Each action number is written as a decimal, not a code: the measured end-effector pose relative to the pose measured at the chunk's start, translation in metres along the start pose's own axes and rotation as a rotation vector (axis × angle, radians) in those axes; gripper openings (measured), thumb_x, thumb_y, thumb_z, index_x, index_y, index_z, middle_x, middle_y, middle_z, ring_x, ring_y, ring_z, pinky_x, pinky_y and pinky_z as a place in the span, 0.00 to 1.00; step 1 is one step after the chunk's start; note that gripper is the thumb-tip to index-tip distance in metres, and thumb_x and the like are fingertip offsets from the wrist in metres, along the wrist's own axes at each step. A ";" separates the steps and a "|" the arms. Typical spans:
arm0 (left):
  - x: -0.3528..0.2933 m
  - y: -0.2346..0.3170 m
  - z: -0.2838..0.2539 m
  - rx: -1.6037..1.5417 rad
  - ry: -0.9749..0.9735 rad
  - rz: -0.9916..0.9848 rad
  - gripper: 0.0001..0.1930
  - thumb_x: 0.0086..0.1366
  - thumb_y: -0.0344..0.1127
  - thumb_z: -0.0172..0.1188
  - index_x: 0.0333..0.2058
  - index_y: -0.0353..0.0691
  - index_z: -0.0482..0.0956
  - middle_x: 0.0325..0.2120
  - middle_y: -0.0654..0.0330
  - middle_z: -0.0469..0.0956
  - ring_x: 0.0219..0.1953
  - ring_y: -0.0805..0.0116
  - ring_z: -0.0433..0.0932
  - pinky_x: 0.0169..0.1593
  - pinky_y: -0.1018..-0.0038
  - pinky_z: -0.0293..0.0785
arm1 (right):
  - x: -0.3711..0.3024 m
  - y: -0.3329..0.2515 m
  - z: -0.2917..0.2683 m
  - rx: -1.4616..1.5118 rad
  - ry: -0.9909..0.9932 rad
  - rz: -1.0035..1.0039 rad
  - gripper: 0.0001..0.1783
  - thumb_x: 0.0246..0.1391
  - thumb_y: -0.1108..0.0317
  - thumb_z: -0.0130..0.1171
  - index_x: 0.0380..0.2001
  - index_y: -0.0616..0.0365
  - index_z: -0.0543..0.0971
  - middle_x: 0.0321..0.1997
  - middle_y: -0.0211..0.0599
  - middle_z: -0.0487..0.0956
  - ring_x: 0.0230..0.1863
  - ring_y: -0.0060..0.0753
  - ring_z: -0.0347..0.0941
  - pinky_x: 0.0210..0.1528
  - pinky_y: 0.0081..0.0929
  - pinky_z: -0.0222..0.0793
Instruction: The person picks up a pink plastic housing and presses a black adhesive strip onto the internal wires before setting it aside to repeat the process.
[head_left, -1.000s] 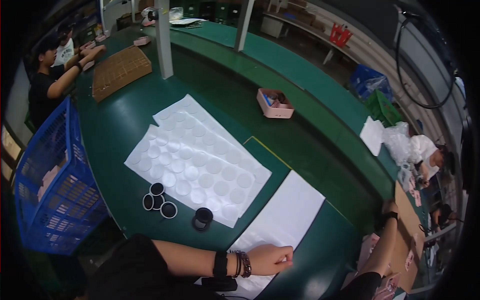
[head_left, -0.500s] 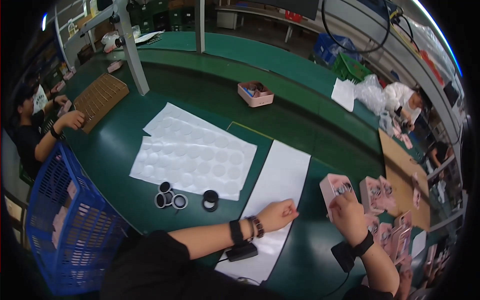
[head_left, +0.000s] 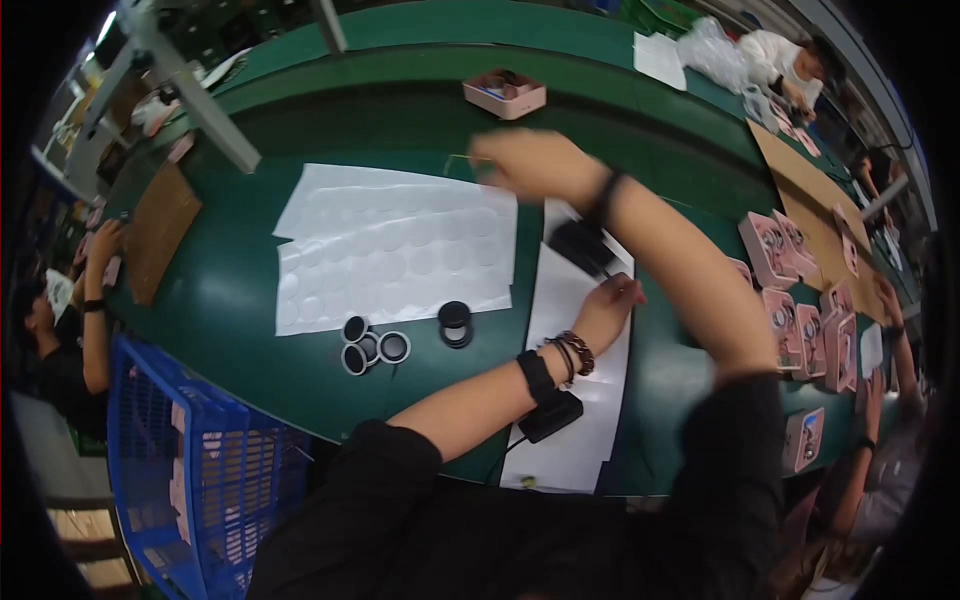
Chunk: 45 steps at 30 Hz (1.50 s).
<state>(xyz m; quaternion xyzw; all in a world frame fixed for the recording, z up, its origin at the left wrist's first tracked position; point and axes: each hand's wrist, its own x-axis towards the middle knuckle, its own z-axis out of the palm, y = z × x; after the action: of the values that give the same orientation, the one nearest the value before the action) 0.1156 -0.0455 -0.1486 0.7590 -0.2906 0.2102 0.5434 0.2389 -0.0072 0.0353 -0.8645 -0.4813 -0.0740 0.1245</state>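
Note:
My right hand [head_left: 535, 165], smeared by motion, reaches over the far end of the long white strip [head_left: 585, 400], short of a pink open-topped box [head_left: 505, 100] that has small parts in it. What its fingers hold cannot be made out. My left hand [head_left: 605, 312] hovers above the same strip, fingers curled in; anything inside them is hidden. White sheets [head_left: 400, 270] marked with rows of round stickers lie left of my hands. In front of them are black-and-white rings [head_left: 394, 347] and a small stack of black discs [head_left: 455, 322].
Pink cases [head_left: 770, 250] with parts in them crowd the right side beside a cardboard sheet [head_left: 800, 205]. A blue crate [head_left: 205, 470] stands at the lower left. Co-workers sit at the left, right and far right. A grey post [head_left: 200, 95] rises at the far left.
My right hand has left the pink case on the right and swung far and left across the strip. My left hand remains curled over the strip. The whole view has shifted.

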 end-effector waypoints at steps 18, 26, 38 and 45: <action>0.021 0.030 -0.022 -0.678 -0.149 -0.682 0.14 0.71 0.45 0.51 0.39 0.40 0.76 0.20 0.71 0.68 0.21 0.81 0.66 0.25 0.82 0.63 | 0.019 0.110 0.019 -0.487 0.193 0.465 0.28 0.38 0.55 0.67 0.48 0.42 0.78 0.47 0.33 0.80 0.56 0.40 0.67 0.52 0.44 0.64; 0.038 0.037 -0.044 -1.066 0.118 -0.875 0.12 0.73 0.42 0.42 0.36 0.43 0.72 0.16 0.72 0.60 0.14 0.79 0.58 0.18 0.82 0.54 | -0.184 -0.067 -0.075 -0.074 0.498 0.370 0.25 0.39 0.61 0.67 0.42 0.57 0.74 0.37 0.39 0.77 0.42 0.44 0.67 0.43 0.36 0.68; -0.022 0.185 -0.154 0.327 -0.856 -0.128 0.16 0.61 0.37 0.63 0.47 0.40 0.74 0.41 0.60 0.77 0.44 0.62 0.76 0.48 0.69 0.71 | -0.357 -0.206 0.007 -0.374 0.269 0.795 0.24 0.38 0.68 0.68 0.44 0.54 0.76 0.42 0.35 0.74 0.45 0.43 0.67 0.51 0.39 0.60; -0.100 0.199 -0.134 0.627 -0.944 0.007 0.33 0.50 0.44 0.67 0.57 0.46 0.72 0.63 0.58 0.65 0.65 0.57 0.63 0.59 0.64 0.63 | -0.350 -0.219 0.050 -0.272 0.384 0.512 0.22 0.44 0.70 0.65 0.47 0.56 0.78 0.45 0.35 0.74 0.47 0.38 0.69 0.48 0.33 0.64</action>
<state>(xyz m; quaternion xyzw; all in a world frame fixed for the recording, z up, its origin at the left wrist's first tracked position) -0.0923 0.0543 -0.0290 0.8948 -0.4282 -0.0742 0.1026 -0.1314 -0.1669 -0.0678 -0.9361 -0.2024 -0.2654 0.1110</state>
